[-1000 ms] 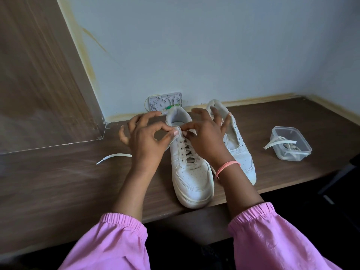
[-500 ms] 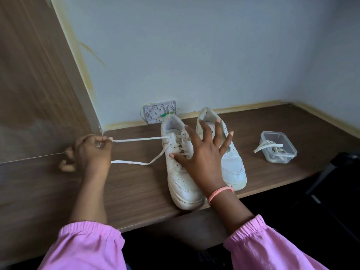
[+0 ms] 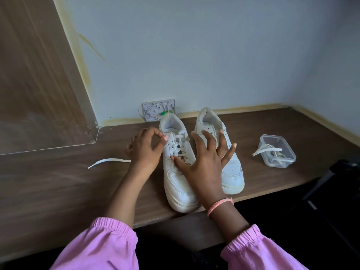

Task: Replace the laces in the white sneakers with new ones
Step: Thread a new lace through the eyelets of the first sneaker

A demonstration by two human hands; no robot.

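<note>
A loose lace end [image 3: 109, 161] trails on the wooden shelf [image 3: 58, 191] as a person's left hand [image 3: 145, 151] pinches the lace [image 3: 180, 142] at the upper eyelets of the laced sneaker [image 3: 178, 178]. The right hand [image 3: 204, 164], fingers spread and straight, presses that shoe down, fingertips reaching the unlaced sneaker [image 3: 231, 172]. A plastic container [image 3: 277, 152] of laces stands well apart. A hard tug could drag the shoe, whose toe overhangs the edge, or unthread an eyelet.

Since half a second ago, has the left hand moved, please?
Yes. The left hand moved right, from near the wooden panel's corner back to the laced sneaker.
</note>
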